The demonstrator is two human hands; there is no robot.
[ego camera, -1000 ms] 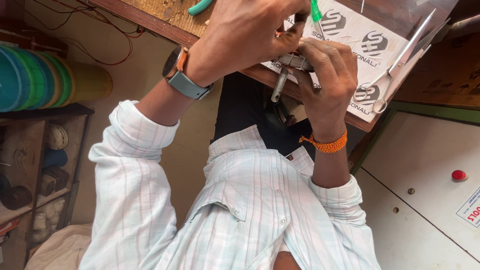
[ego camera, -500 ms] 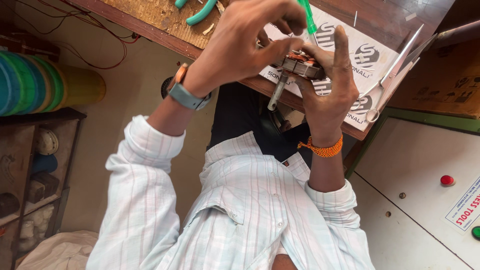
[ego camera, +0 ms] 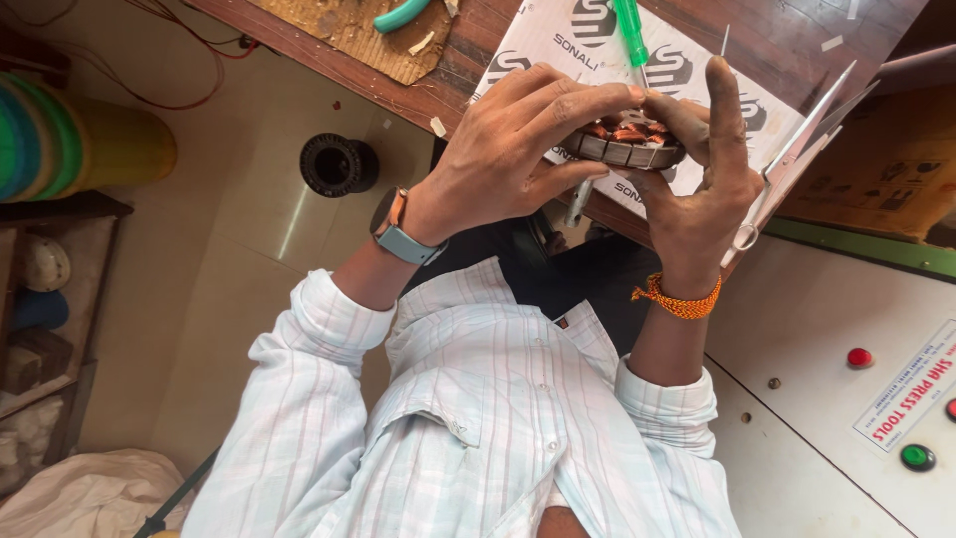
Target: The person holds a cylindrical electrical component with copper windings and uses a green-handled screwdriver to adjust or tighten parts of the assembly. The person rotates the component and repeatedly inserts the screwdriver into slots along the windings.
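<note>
Both hands hold a round metal motor core (ego camera: pixel 625 147) with copper windings showing on its top, just above the table's near edge. My left hand (ego camera: pixel 508 154), with a grey watch on the wrist, grips the core's left rim with its fingers laid across it. My right hand (ego camera: pixel 702 174), with an orange thread band on the wrist, cups the right rim. A thin metal shaft (ego camera: pixel 578 202) hangs down below the core. A green-handled screwdriver (ego camera: pixel 629 28) points down toward the fingers; I cannot tell whether a hand holds it.
A white printed sheet (ego camera: pixel 558 40) lies on the wooden table (ego camera: pixel 787 40), with long metal scissors (ego camera: pixel 797 164) at its right edge and a green-handled tool (ego camera: pixel 403 14) at the back. A black round part (ego camera: pixel 337 164) sits on the floor. A white panel (ego camera: pixel 827 399) with buttons is at right.
The core has been turned so its wound face points up. My left hand's fingers have shifted from covering it to lying across its rim. The view has tilted slightly.
</note>
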